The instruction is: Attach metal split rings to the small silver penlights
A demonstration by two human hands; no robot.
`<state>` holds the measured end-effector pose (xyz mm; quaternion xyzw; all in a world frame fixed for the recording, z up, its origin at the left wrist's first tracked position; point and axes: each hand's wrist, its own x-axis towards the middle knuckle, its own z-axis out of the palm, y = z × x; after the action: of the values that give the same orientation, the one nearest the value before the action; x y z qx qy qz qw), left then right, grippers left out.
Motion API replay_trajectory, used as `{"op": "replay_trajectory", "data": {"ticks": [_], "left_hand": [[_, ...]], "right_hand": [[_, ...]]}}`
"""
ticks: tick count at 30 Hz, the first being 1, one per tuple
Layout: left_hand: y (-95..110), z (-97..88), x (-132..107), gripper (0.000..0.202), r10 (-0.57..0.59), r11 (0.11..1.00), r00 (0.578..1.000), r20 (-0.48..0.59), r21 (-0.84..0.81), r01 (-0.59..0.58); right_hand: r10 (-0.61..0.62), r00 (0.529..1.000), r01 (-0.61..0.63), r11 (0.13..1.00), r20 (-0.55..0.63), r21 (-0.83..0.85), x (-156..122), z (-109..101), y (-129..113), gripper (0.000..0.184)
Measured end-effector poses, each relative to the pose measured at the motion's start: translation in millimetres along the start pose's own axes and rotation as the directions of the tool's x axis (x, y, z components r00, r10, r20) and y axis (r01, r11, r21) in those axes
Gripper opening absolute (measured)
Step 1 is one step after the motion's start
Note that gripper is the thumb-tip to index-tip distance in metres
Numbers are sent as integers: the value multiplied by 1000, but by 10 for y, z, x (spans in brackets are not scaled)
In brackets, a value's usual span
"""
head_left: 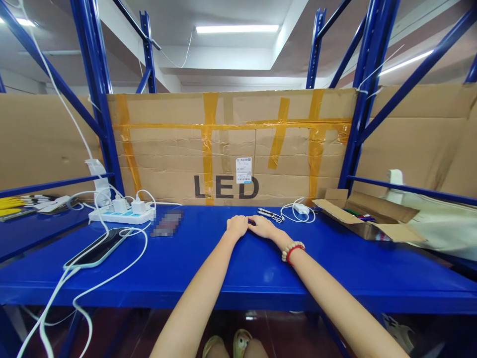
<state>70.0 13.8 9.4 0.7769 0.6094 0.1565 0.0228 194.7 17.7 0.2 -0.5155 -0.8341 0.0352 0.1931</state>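
My left hand [237, 226] rests on the blue shelf top [261, 283], its fingers curled closed. Touching it at the fingertips is my right hand [263, 226], also with bent fingers; a beaded bracelet and a red cord circle that wrist. No object shows between the two hands, though the insides of both are hidden. Just beyond my right hand lies a small silver metal tool [270, 215] with a dark part, its kind unclear. A white charger with a coiled cable [301, 209] sits to the right of it.
At left are a white power strip [121, 215] with plugs, a phone [97, 248] under loose white cables, and a blurred-out flat item [167, 223]. An open cardboard box [367, 216] holding pens stands at right. A large taped carton [167, 154] marked LED forms the back, between blue posts [95, 99].
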Motion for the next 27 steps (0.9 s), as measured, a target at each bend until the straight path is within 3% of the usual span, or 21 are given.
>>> {"op": "replay_trajectory", "data": {"ticks": [7,16,27], "left_hand": [[47,18,2,45,-91,996,995,-30,-1,91],[-37,37,18,44,-5,1000,1000,-15,-18,5],[-20,7,2,45,28,999,1000,9,30,-28]], "right_hand": [[-41,999,40,998,9,40,45,24,80,31],[-16,997,11,998,79,63,42,11,84,34],[22,998,-23,1000,62,9,20,3,19,35]]}}
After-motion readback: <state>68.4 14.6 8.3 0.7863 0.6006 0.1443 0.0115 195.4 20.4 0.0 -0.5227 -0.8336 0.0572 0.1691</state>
